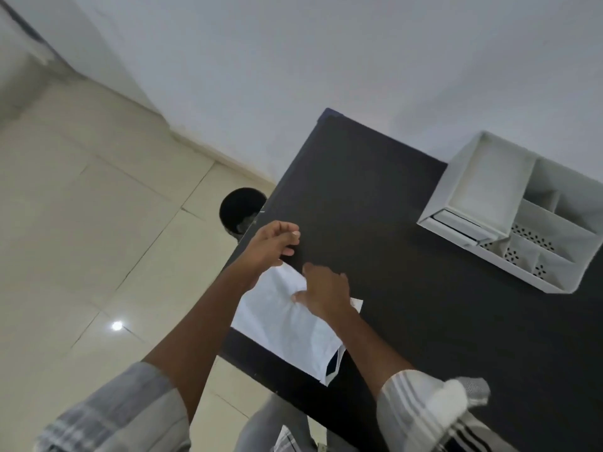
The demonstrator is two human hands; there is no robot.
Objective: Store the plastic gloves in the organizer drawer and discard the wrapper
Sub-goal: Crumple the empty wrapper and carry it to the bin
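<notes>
A flat white packet of plastic gloves (287, 318) lies at the left edge of the black table (408, 288), its wrapper still around it. My right hand (323, 293) rests on the packet's far side, thumb on top and fingers curled over its edge. At the packet's far corner, my left hand (274, 244) has its fingers curled towards the thumb; whether it pinches the wrapper is unclear. The white organizer (509, 210) stands at the table's far right, well away from both hands. Its low drawer (456, 225) faces me and looks slightly pulled out.
A round black bin (241, 207) stands on the tiled floor just beyond the table's left edge, close to my left hand. A white wall runs behind the table. The organizer's top has several open compartments, some with perforated walls.
</notes>
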